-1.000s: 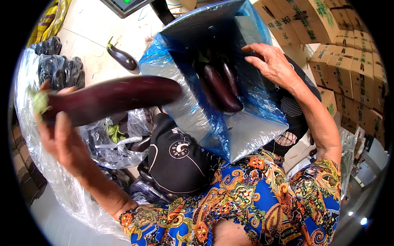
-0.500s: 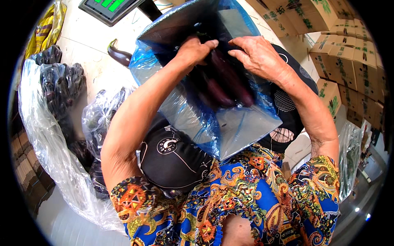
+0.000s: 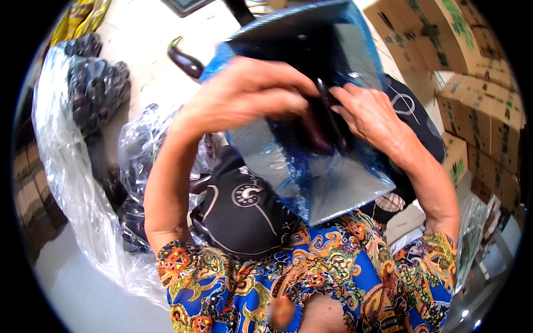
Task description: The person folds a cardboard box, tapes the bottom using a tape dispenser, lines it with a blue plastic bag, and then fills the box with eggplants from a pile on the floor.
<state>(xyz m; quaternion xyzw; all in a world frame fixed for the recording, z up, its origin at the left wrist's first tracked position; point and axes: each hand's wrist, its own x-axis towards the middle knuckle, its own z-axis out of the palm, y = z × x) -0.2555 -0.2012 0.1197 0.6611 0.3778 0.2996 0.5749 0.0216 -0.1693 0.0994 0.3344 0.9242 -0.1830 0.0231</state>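
Observation:
Dark purple eggplants lie inside a box lined with blue plastic film, between my knees. My left hand is raised over the box's left side, its fingers pointing right; motion blur hides whether they grip anything. My right hand reaches in from the right. Its bent fingers are apart, with the tips beside the upper part of an eggplant. Deep shadow hides the far part of the box. One loose eggplant with a green stem rests on the floor beyond the box's left edge.
Clear plastic bags of dark eggplants stand at the left. A scale is at the top edge. Printed cartons are stacked on the right. Folded cardboard lies far left, and clear plastic film hangs at lower right.
My left hand has lifted out of the box's depth and moved up and left. My right hand has come lower, closer to the eggplants. The whole view has shifted, so the scale is mostly cut off.

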